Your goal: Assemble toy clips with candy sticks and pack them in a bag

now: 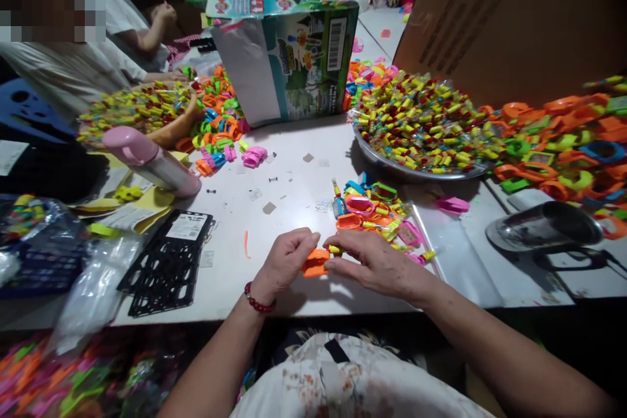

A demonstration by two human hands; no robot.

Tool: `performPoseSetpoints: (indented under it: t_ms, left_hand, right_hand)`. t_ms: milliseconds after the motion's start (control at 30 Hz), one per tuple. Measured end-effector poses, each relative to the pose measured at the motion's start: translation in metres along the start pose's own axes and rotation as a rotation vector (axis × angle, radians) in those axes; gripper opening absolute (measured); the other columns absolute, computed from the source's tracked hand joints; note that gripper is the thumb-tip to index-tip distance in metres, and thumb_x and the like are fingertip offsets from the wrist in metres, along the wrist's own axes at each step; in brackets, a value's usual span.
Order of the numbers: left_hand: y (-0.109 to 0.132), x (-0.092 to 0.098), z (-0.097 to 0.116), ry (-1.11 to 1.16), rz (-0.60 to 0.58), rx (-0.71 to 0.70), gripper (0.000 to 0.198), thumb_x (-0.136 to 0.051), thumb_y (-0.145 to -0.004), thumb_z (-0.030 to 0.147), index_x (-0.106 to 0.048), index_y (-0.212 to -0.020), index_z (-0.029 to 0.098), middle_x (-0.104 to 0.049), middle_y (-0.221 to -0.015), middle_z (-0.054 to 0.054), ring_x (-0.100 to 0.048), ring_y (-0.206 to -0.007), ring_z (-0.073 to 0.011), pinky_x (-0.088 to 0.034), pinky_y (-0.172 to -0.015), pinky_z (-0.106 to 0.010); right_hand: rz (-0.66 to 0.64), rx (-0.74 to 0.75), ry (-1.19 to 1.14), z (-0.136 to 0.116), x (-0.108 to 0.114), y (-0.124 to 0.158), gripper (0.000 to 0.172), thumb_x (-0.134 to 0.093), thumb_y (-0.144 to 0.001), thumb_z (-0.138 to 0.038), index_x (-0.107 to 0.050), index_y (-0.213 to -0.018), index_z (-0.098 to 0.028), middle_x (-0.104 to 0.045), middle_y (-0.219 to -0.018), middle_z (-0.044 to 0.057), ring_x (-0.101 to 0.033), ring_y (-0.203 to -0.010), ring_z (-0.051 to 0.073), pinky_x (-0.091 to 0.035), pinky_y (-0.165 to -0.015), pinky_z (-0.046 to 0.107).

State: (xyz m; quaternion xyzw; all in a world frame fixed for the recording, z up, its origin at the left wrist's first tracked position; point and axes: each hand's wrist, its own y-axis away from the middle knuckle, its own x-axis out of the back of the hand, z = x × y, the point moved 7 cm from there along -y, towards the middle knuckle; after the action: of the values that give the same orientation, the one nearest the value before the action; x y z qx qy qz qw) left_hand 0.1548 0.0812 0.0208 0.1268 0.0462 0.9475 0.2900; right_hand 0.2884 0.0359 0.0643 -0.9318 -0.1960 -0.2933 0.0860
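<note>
Gripping a small orange plastic piece [315, 264] between both hands, just above the near edge of the white table [294, 189].

Curling around the piece's left end, the left hand [287, 256], wearing a red bead bracelet [257, 303], is pinching it between thumb and fingers, while the right hand [378, 262] is closing its fingertips on the right end, where a small yellow bit [335, 249] is showing. Just beyond the hands, a little heap of coloured plastic clips [365, 208] is lying; farther right, a round metal tray [443, 174] is holding yellow wrapped tubes. To the left, a black plastic grid [169, 262] and a pink bottle [153, 163] are lying flat.
</note>
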Motion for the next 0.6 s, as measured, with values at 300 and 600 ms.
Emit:
performPoseSetpoints:
  t_ms: [300,600]
  left_hand:
    - [0.005,-0.001,0.020,-0.413,0.040,-0.065,0.043,-0.042,-0.092,0.039,-0.034,-0.056,0.017,-0.038,-0.057,0.002,-0.036,-0.056,-0.0098,-0.028,-0.060,-0.027]
    - [0.002,-0.004,0.024,-0.461,0.025,-0.078,0.044,-0.042,-0.092,0.040,-0.031,-0.055,0.018,-0.037,-0.055,0.002,-0.035,-0.055,-0.0103,-0.026,-0.058,-0.028]
  right_hand:
    - [-0.071,-0.011,0.203,0.000,-0.007,0.003,0.017,-0.057,-0.097,-0.030,-0.064,-0.091,-0.016,-0.059,-0.081,0.002,-0.052,-0.074,0.014,-0.036,-0.068,0.026]
    - [-0.044,0.061,0.278,-0.002,-0.017,0.004,0.024,-0.056,-0.096,-0.029,-0.059,-0.076,-0.016,-0.056,-0.072,0.002,-0.047,-0.066,0.013,-0.031,-0.063,0.027]
